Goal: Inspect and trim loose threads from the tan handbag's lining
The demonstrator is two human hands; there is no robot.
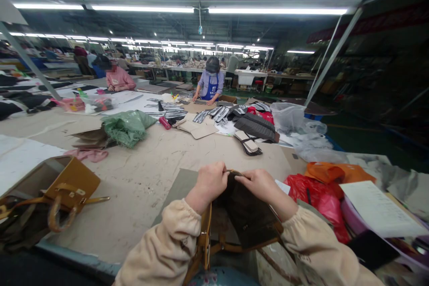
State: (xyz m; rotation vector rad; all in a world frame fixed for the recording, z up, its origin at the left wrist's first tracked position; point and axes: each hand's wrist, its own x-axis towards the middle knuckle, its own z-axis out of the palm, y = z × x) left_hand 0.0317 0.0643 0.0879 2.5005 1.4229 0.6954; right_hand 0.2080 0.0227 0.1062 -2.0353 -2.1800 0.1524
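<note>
Both my hands hold a brown leather handbag (246,221) upright at the table's near edge. My left hand (209,183) is closed in a fist on the bag's top rim. My right hand (259,183) pinches the same rim from the right, its fingers pressed together. The bag's dark inside faces me, and a tan strap with a metal ring (205,243) hangs at its left side. Cream sleeves cover both my forearms. A grey mat (177,187) lies under the bag.
A second tan handbag (65,192) lies at the left. Red and orange plastic bags (318,190) and paper sheets (377,210) crowd the right. Cut leather pieces (248,143), a green bag (129,127) and cardboard lie farther off. Two people work at the far end.
</note>
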